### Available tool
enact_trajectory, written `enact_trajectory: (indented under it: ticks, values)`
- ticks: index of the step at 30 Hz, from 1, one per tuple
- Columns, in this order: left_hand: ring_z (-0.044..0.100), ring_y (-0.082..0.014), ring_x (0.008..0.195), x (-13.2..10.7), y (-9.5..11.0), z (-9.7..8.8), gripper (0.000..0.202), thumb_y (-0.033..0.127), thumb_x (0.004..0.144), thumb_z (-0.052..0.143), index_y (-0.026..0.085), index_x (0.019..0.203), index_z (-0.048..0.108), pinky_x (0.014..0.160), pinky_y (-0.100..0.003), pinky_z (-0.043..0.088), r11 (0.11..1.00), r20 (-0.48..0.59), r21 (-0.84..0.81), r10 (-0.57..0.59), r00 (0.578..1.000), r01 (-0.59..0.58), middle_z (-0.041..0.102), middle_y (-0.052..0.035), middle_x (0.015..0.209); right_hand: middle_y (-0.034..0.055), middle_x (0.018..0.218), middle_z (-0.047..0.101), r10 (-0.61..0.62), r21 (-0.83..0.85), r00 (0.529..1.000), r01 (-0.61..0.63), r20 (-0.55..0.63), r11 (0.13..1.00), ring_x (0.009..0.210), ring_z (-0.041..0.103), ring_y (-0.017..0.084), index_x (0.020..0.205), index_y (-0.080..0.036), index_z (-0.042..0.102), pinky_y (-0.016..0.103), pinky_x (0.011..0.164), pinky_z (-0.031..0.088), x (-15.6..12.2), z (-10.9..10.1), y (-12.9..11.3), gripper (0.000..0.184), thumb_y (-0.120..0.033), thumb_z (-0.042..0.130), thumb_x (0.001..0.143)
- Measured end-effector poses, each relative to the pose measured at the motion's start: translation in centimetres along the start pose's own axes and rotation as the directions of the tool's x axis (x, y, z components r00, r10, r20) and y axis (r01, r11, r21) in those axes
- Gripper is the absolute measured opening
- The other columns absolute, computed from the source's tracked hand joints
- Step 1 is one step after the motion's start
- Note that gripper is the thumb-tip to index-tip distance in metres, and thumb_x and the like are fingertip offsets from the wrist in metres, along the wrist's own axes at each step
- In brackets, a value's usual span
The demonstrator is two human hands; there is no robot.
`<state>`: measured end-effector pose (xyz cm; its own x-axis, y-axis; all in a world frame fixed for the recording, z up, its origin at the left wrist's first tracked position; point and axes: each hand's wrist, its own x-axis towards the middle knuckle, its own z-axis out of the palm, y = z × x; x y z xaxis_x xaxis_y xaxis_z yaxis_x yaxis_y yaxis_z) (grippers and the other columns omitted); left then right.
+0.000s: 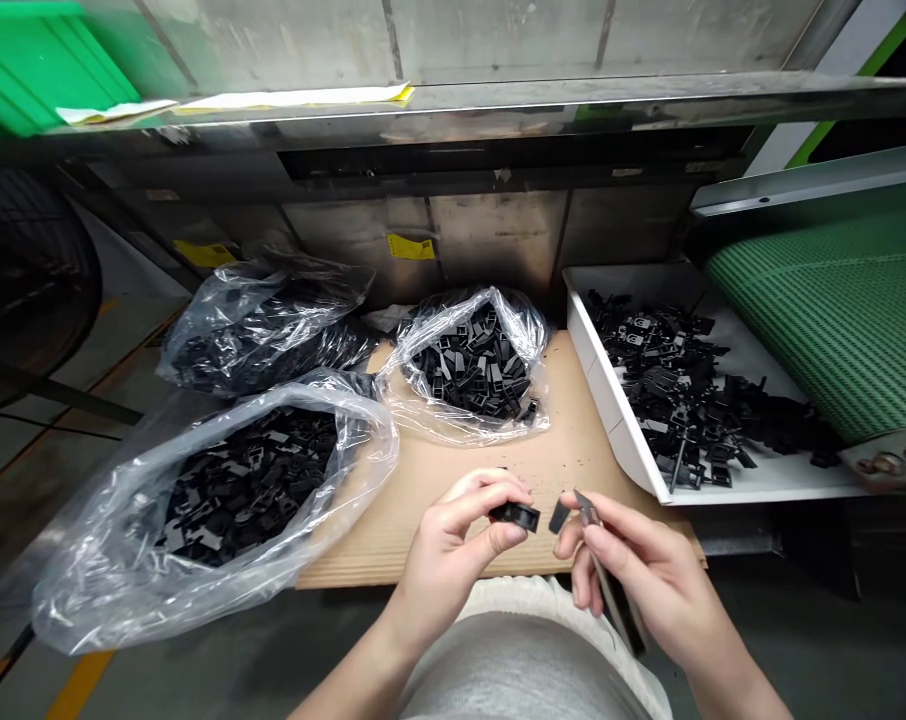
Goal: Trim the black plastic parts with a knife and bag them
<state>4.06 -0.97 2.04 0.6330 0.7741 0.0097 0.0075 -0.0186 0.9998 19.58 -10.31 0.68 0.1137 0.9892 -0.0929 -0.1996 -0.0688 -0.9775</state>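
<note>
Two hands [453, 530], three bags [220, 585] (one tray [760, 484])

At the bottom centre of the frame is a pale grey top [528, 672], rounded in outline, its cloth plain and soft-looking. An off-white garment [524, 593], creased and gathered, borders its upper edge and right side. The left hand [464, 530] and right hand [633, 560] are bare, with slender fingers; both forearms [382, 650] are bare too

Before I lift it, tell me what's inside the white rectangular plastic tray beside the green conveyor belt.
Small black plastic parts lie heaped inside the white tray. What lies beneath them is covered, and the green belt hides part of the tray's right side.
</note>
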Motion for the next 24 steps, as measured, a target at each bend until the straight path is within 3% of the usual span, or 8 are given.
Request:
enact_trajectory:
  ticks: [3,5,10,18,24]
  values:
    - [0.053,-0.0142,0.092,-0.2,0.0,0.0,0.012,0.017,0.076,0.059,0.023,0.085,0.065,0.083,-0.02,0.038,0.999,-0.015,0.05,0.003,1.0,-0.003,0.059,-0.0003,0.091,0.002,0.078,0.057,-0.174,-0.454,0.982,0.123,-0.073,0.882,0.061,0.054,0.011,0.109,-0.024,0.055,0.024,0.058,0.043,-0.6,0.5,0.0,0.026,-0.022,0.043,0.086]
    - [0.054,-0.0133,0.089,-0.3,0.0,0.1,0.012,0.017,0.077,0.058,0.023,0.084,0.065,0.08,-0.019,0.039,0.998,-0.016,0.07,0.007,1.0,-0.006,0.06,0.0006,0.088,0.0027,0.078,0.056,-0.236,-0.575,0.971,0.168,-0.045,0.801,0.068,0.055,0.013,0.104,-0.022,0.058,0.024,0.06,0.042,-0.7,1.0,0.0,0.024,-0.021,0.043,0.085]
    - [0.055,-0.013,0.085,-0.3,0.1,0.5,0.01,0.017,0.076,0.059,0.022,0.081,0.065,0.078,-0.019,0.04,0.997,-0.022,0.072,0.014,1.0,-0.013,0.061,0.0012,0.085,0.0008,0.068,0.052,-0.322,-0.649,0.946,0.226,-0.03,0.726,0.06,0.053,0.011,0.097,-0.019,0.06,0.022,0.054,0.041,-0.5,1.8,-0.1,0.022,-0.019,0.041,0.086]
    - [0.056,-0.0164,0.083,-0.5,-0.1,0.6,0.008,0.017,0.074,0.06,0.019,0.079,0.067,0.077,-0.024,0.043,0.999,-0.035,0.048,-0.013,0.999,0.014,0.064,-0.0019,0.084,0.0027,0.066,0.053,-0.355,-0.752,0.934,0.201,-0.046,0.627,0.058,0.052,0.013,0.084,-0.016,0.061,0.024,0.052,0.039,-0.3,1.9,-0.1,0.02,-0.021,0.042,0.085]
    - [0.057,-0.0173,0.08,-0.4,0.1,0.8,0.009,0.02,0.072,0.062,0.018,0.079,0.067,0.074,-0.026,0.044,0.997,-0.037,-0.039,-0.066,0.997,0.065,0.065,-0.0028,0.082,0.0054,0.067,0.055,-0.527,-0.838,0.847,0.238,-0.068,0.491,0.062,0.051,0.016,0.086,-0.015,0.061,0.028,0.058,0.039,-0.2,2.1,0.5,0.015,-0.017,0.047,0.083]
